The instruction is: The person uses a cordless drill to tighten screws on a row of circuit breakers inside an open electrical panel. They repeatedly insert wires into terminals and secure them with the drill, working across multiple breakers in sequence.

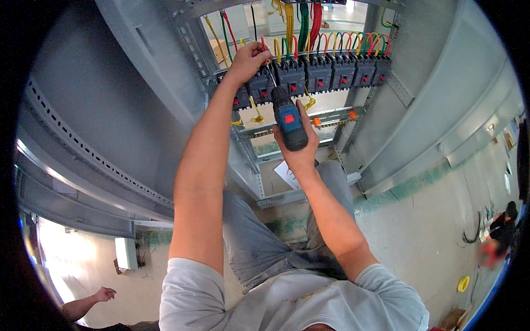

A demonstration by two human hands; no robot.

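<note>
My right hand (298,144) is wrapped round a blue and black cordless drill (289,117). The drill's long thin bit (271,75) points up and away, its tip at the top of a black circuit breaker (259,85). At that same spot my left hand (249,60) pinches a red wire (264,45) by its end. Other black breakers (318,74) with red switches stand in a row to the right. Short red, yellow and green wires (353,39) arch out of their tops. The exact contact of bit and screw is too small to make out.
Grey metal cabinet walls (127,71) rise on both sides. Thick yellow, green and red wire bundles (304,25) hang behind the breakers. Below runs a rail with orange insulators (353,115). Another person's hand (104,294) shows at lower left; a person (501,229) is far right.
</note>
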